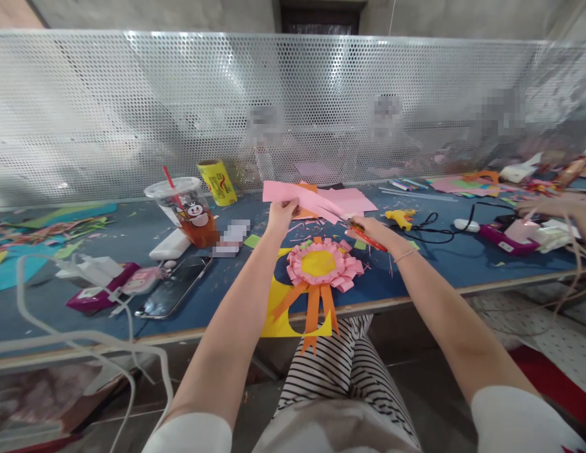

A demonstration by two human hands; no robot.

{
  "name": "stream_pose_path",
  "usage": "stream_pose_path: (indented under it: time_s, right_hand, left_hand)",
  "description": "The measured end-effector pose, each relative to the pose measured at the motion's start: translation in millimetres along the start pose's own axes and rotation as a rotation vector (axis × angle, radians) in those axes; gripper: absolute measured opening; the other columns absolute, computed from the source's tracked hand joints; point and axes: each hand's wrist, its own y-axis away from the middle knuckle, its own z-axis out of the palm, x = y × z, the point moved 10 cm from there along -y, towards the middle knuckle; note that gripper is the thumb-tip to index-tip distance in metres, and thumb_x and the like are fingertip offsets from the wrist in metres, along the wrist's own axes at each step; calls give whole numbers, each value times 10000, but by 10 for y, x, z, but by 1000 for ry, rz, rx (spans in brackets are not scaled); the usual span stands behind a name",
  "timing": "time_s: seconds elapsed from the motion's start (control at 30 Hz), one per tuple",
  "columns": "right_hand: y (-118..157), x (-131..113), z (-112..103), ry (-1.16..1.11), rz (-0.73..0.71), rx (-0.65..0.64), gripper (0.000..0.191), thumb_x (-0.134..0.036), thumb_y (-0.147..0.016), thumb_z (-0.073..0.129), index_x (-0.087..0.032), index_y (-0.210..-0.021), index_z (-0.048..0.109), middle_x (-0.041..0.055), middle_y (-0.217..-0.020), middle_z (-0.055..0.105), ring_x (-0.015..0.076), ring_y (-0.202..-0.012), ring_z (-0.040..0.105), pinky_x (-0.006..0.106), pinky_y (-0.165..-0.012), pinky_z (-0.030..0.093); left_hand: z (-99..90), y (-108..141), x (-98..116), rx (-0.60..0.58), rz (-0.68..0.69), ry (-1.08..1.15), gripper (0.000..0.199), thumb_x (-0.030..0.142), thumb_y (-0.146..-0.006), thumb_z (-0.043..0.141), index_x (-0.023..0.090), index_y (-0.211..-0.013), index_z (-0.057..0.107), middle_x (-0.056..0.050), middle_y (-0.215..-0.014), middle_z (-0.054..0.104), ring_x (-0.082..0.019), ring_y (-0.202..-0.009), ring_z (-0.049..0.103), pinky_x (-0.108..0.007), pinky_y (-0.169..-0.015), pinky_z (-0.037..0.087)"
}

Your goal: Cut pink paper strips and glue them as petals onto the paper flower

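Observation:
My left hand (284, 215) grips a strip of pink paper (293, 192), raised over the blue table. Closed around red-handled scissors (368, 238) is my right hand (374, 230); the blades meet the strip's right end. Nearer me lies a rosette (318, 261) with a yellow centre, a pink looped paper rim and orange ribbon tails hanging over the table edge. Beneath it is a yellow sheet (277, 314) with round cut-outs. More pink paper (359, 201) and an orange piece lie behind my hands, with thin pink scraps around.
On the left are a drink cup (193, 214), a yellow roll (218, 182), a phone (174, 286) and a purple box (104, 289). To the right are a yellow glue gun (400, 219), its black cable and another person's hand (547, 211). A perforated screen (321, 82) stands behind.

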Motion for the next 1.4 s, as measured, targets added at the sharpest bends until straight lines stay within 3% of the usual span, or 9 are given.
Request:
stream_pose_path:
  time_s: [0.57,1.13,1.4]
  right_hand:
    - [-38,48,4,-30,-44,71,421,-560,-791,451,-169,-649,507,-25,-546,441,108,-547,408,228,-535,292]
    - [-28,30,-2,-47,-26,61,415,-561,-768,471,-167,-647,511,-22,-553,436,115,-550,427,233,-539,305]
    - [-4,-13,-7,-27,-50,56,434,-568,-772,456,-153,-672,536,-3,-585,484,126,-575,455,238,-563,327]
  left_hand:
    - [-5,-6,14,-6,9,-16,161,208,-636,705,92,-620,595,9,-514,568,-67,-475,525,-218,-556,460]
    - [69,76,-57,-51,-64,-52,287,267,-555,777,92,-720,623,-22,-634,630,-87,-527,565,-253,-588,494]
    - [156,149,-34,-93,-28,-133,204,260,-618,722,91,-662,618,-15,-576,611,-107,-536,569,-271,-599,514]
